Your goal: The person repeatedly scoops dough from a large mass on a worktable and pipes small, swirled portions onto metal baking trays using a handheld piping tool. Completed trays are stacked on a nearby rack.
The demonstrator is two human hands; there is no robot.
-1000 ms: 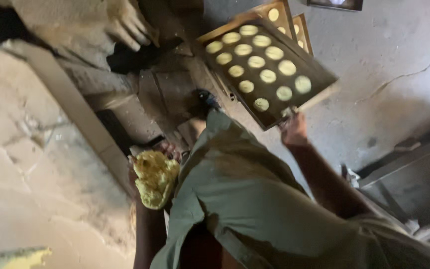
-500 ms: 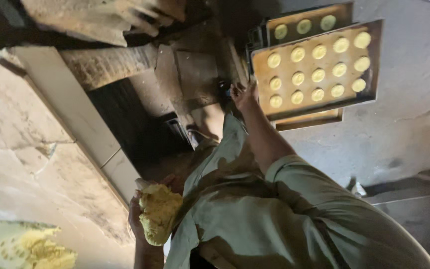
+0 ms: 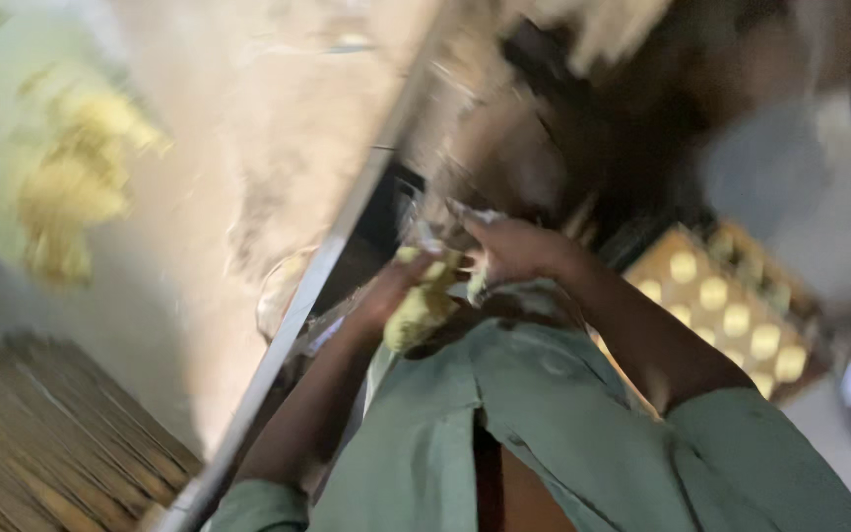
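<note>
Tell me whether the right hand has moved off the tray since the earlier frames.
Yes. The right hand has left the tray on the floor and come in to the dough held by the left hand.

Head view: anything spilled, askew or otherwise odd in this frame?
Nothing clearly spilled or damaged. The frame is heavily motion-blurred. Both hands, left hand and right hand, meet on a yellow dough lump at the table edge. The tray of dough rounds sits low on the floor, looking orderly.

Table edge (image 3: 327, 266) beside hands
</note>
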